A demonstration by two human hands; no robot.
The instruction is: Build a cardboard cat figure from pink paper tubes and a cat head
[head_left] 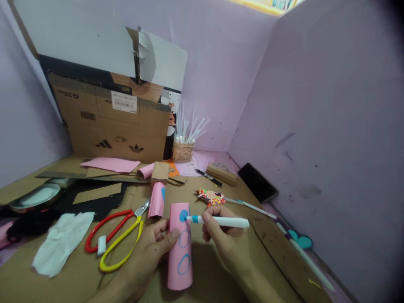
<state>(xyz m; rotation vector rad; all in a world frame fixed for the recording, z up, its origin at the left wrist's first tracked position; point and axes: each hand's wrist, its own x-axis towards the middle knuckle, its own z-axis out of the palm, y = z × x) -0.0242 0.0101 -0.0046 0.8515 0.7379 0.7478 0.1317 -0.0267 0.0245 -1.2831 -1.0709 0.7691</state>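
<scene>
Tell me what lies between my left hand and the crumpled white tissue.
The head view shows red-and-yellow scissors and a small white cylinder between your left hand and the tissue.

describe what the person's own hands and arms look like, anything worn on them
Both the left hand and the right hand are bare, with no gloves. The forearms show no sleeves as far as they are in view, and no watch or bracelet can be seen. No ring shows on the visible fingers, though some fingers are hidden.
</scene>
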